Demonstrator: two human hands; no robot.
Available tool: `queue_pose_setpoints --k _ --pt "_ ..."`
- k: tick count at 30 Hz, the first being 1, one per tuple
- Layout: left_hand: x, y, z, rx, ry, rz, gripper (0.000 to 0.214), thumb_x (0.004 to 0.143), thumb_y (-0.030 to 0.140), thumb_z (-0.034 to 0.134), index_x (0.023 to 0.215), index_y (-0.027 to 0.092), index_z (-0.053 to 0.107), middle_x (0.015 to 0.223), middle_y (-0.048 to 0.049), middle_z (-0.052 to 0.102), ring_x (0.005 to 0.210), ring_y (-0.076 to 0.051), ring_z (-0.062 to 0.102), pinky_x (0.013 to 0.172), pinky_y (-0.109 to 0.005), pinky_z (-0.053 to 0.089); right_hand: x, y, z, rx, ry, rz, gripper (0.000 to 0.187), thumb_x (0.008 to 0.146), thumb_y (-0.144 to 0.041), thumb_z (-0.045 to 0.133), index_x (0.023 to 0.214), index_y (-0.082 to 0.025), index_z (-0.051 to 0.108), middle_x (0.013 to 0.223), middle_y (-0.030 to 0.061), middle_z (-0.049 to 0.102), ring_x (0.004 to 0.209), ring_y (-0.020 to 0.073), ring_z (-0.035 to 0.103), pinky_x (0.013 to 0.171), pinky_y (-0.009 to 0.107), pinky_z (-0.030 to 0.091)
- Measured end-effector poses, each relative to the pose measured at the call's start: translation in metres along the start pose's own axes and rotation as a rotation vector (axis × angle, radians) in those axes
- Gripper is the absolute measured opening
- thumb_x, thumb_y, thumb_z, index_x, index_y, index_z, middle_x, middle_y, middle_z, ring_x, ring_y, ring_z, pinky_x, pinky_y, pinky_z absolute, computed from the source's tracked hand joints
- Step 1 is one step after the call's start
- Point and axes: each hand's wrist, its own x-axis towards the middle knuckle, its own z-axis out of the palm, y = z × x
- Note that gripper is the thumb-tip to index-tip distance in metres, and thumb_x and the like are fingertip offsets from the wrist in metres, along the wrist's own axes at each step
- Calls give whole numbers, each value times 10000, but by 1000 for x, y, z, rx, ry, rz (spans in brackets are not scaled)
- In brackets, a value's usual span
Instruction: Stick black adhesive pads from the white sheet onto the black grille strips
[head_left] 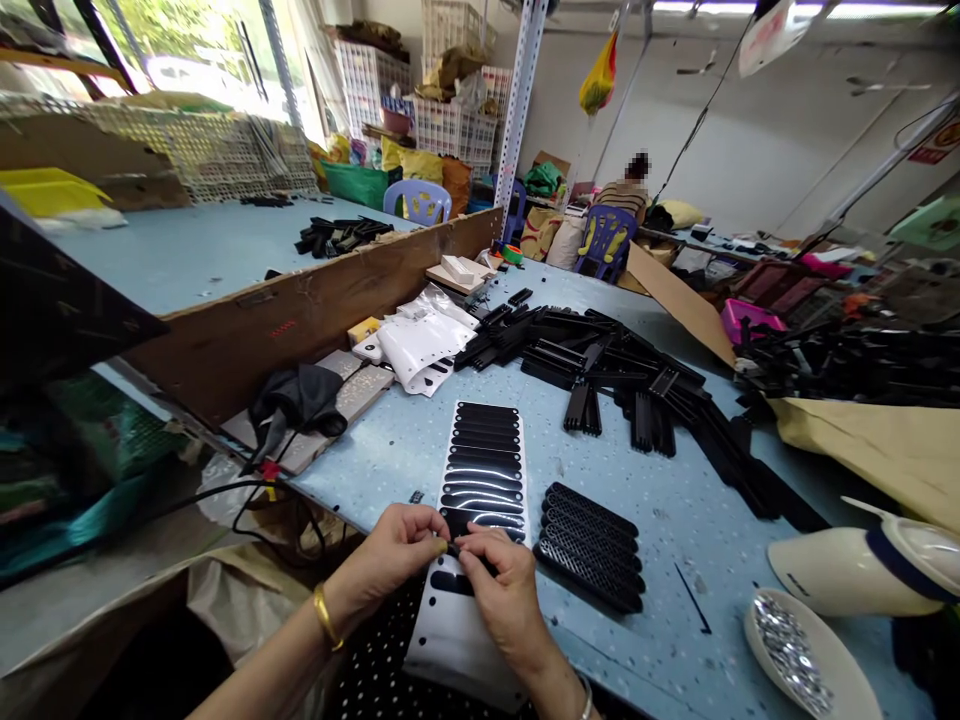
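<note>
My left hand [391, 552] and my right hand [506, 588] meet at the table's front edge, fingertips almost touching. Thumb and forefinger of each are pinched on a narrow black strip [453, 549], mostly hidden by the fingers. Beneath them lies a white backing sheet [450, 640], its near end hanging over the edge. Rows of glossy black adhesive strips [484, 460] with rounded ends cover its far part; the near part is mostly bare white with a few dark marks. Right of the sheet, several black textured bars [589, 545] lie side by side.
A heap of black plastic bars [600, 355] spreads behind. At right are a bowl [757, 630] of small shiny metal parts, a cream jug [840, 570] and a thin black stick [691, 598]. White sheets [424, 340] lie by a wooden partition [322, 300]. A person [624, 195] sits far back.
</note>
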Motion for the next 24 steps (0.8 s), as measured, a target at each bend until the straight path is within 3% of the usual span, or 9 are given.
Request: queue_pose_setpoints --k 7,15,19,24 --pt "0 2 -2 -104 -86 -141 184 675 334 685 708 159 640 393 104 373 355 -49 238 373 -192 120 1 2 1 -30 3 -32 206 792 -119 591 774 -238 759 831 54 762 973 266 677 894 412 505" --pt "-3 2 -2 -119 -222 -195 176 698 329 663 749 161 665 379 108 348 337 -54 200 363 -206 141 2 2 -1 -65 -33 -63 217 805 -116 581 744 -242 747 775 41 750 917 244 680 896 385 505" --pt "-1 -1 5 -36 -157 -100 130 662 276 674 654 148 655 441 79 419 419 -67 290 428 -206 197 2 7 2 -119 -6 -106 222 810 -116 567 722 -234 734 736 46 732 897 247 676 903 404 494" --pt "-6 -8 20 53 27 41 154 672 297 668 604 163 634 559 26 526 583 -127 433 557 -237 330 1 11 4 -171 13 -107 227 812 -108 552 718 -224 723 733 57 726 952 271 674 872 408 491"
